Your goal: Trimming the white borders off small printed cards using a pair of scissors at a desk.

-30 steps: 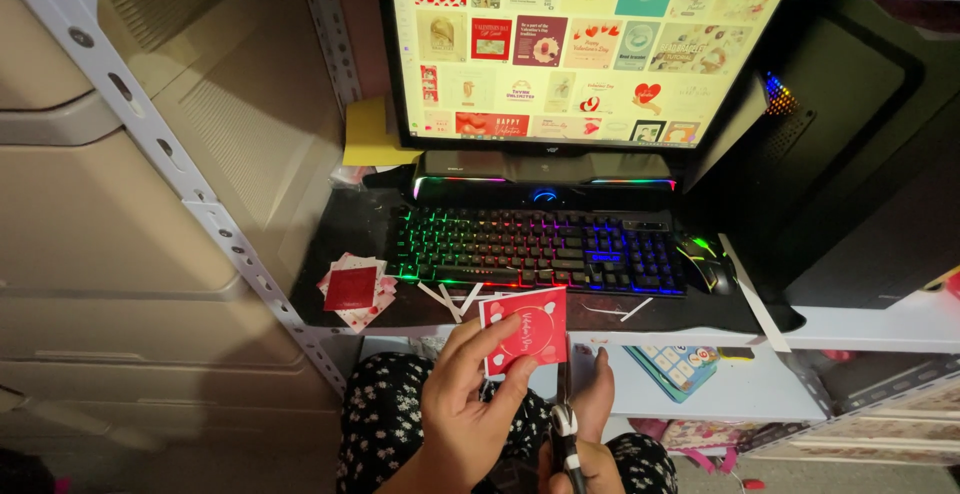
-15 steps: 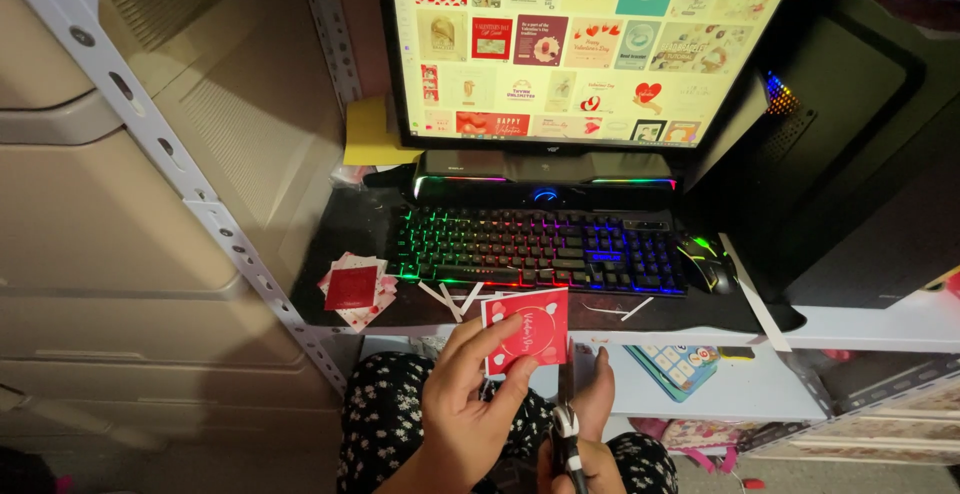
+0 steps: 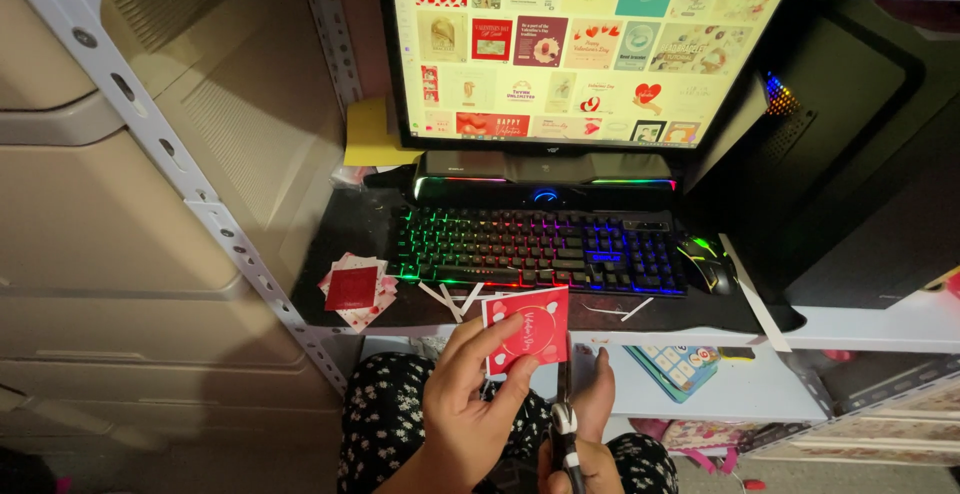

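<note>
In front of the worktop's near edge, above the person's lap, a red card with a white ring on it is held up. The left hand has closed its fingers and thumb on the card's lower left corner. The right hand is shut around a pair of scissors, and the blades point up along the card's right edge, right beside it. I cannot tell if the blades touch the paper.

Since a second ago almost nothing has moved. The card sits in the same spot and both hands have stayed where they were. So the trimming looks paused or very slow, with the scissors lined up at that right edge.

On the worktop, thin white paper strips lie along the near edge, just behind the card. At the near left corner sits a small stack of cards, red on top. A keyboard with rainbow lights fills the middle, and a mouse glows at its right end. At the back edge stands a monitor showing many little red and pink card pictures. A dark computer tower stands on the right.
</note>
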